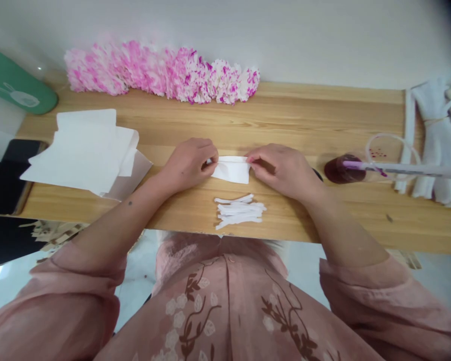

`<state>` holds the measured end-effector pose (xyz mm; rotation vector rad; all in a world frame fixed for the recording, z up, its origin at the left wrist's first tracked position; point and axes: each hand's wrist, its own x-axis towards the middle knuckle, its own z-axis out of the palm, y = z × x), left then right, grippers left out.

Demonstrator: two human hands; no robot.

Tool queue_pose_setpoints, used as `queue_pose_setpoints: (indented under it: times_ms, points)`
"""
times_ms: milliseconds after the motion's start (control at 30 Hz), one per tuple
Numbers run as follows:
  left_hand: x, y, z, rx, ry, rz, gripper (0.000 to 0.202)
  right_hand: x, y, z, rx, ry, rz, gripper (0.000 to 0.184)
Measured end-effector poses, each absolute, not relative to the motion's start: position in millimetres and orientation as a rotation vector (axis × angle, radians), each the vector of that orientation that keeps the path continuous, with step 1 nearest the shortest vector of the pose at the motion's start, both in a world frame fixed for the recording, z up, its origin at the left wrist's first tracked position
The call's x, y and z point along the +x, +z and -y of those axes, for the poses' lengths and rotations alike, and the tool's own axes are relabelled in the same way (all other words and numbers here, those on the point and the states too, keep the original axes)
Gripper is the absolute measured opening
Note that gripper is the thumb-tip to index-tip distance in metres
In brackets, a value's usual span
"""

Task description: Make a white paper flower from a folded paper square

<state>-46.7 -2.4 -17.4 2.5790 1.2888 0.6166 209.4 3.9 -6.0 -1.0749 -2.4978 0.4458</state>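
A small folded white paper [232,170] lies on the wooden table [304,120] between my hands. My left hand [190,163] pinches its left end with fingers closed. At the other end, my right hand [283,168] grips the paper's right edge, fingers curled. Just below the paper, near the table's front edge, rests a little pile of thin white strips [238,211].
A stack of white paper sheets [86,150] lies at the left, beside a dark phone [11,173]. Pink-and-white paper flowers [161,72] line the back wall. At the right stand a cup of dark red liquid [340,169], a purple-tipped pen [406,169] and white bundles [436,130].
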Motion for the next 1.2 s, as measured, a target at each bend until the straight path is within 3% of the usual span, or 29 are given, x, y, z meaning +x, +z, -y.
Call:
queue_pose_setpoints:
  times_ms: [667,900,1200]
  points:
    - [-47.3,-16.4,2.1,2.573,0.597,-1.273,0.014,204.6,-15.7,-4.1,-0.978,0.207,2.590,0.021]
    - [-49.1,-16.0,1.9,2.559,0.627,-1.249,0.014,207.4,-16.1,-6.6,-1.041,0.236,2.569,0.014]
    - [-49.7,-17.2,1.5,2.589,0.647,-1.232,0.014,207.1,-13.3,-7.4,-1.122,0.350,2.490,0.019]
